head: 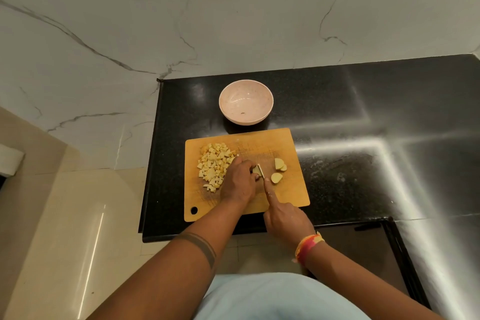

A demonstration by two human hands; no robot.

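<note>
Potato piece point(256, 169) on cutting board point(259, 141), pinched under left hand point(237, 183); right hand point(285, 218) grips knife point(261, 172), forefinger along spine; blade just beside left fingertips; if rounded piece rolls, cut finger likely.

Single head-mounted wide-angle view, facing forward and steeply down onto the counter point(363, 117) from above. The board point(246, 143) sits centre frame, near; both forearms enter from the bottom edge.
</note>
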